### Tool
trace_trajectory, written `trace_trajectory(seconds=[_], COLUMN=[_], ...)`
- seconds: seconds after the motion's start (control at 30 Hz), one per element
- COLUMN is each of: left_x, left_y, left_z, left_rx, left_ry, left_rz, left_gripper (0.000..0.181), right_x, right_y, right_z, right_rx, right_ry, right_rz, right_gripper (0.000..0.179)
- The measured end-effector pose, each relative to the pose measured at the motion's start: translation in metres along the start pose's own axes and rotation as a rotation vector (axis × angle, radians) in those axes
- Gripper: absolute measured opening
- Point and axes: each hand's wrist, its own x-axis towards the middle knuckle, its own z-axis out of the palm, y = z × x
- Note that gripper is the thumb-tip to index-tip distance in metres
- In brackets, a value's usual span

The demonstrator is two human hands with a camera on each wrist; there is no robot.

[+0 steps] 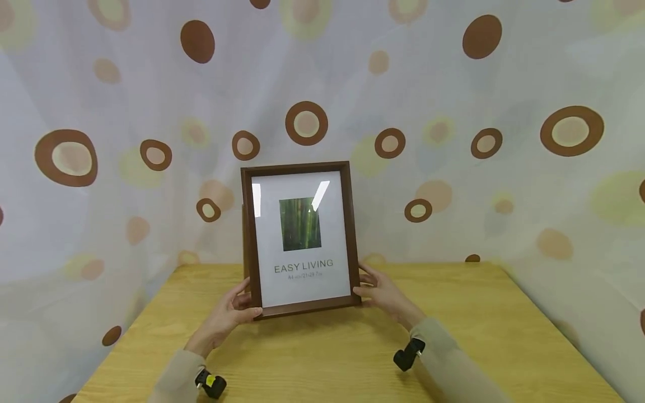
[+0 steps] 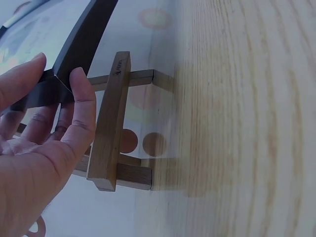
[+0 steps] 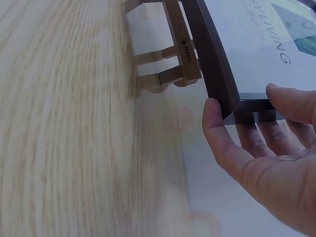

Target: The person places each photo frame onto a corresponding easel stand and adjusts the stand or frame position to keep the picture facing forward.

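A brown picture frame (image 1: 304,288) is held up between both hands, slightly tilted, with its glass front towards me. Behind its white sheet's glass show a green bamboo picture and the words "EASY LIVING". My left hand (image 1: 224,318) grips the lower left corner, thumb on the front. At the lower right corner my right hand (image 1: 387,298) grips the frame, thumb on the front and fingers around the side. A small wooden easel (image 2: 109,123) stands on the table close behind the frame, mostly hidden in the head view. Its front ledge (image 3: 183,47) lies beside the frame's bottom edge in the right wrist view.
The light wooden table (image 1: 312,358) reaches back to a pale curtain (image 1: 428,73) with brown rings and dots, which also hangs along both sides. A black wrist camera (image 1: 214,385) sits on the left sleeve, another black camera (image 1: 407,355) on the right.
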Motion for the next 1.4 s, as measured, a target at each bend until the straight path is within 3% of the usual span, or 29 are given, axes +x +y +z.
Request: trace_trajectory(seconds=[0.3, 0.6, 1.07, 1.4], left_x=[0.000, 0.003, 0.004, 0.006], left_y=[0.000, 0.000, -0.002, -0.002], left_z=[-0.001, -0.007, -0.019, -0.025], left_rx=[0.007, 0.018, 0.055, 0.045], left_ry=[0.044, 0.049, 0.117, 0.124], left_rz=[-0.010, 0.054, 0.056, 0.062], left_gripper=[0.090, 0.087, 0.085, 0.084], right_x=[0.011, 0.018, 0.038, 0.049], right_y=[0.000, -0.001, 0.003, 0.004], right_z=[0.001, 0.006, 0.023, 0.034], right_rx=[-0.018, -0.033, -0.021, -0.057], right_ry=[0.002, 0.018, 0.038, 0.158], right_rz=[0.007, -0.012, -0.041, -0.057], right_gripper=[0.066, 0.066, 0.062, 0.054])
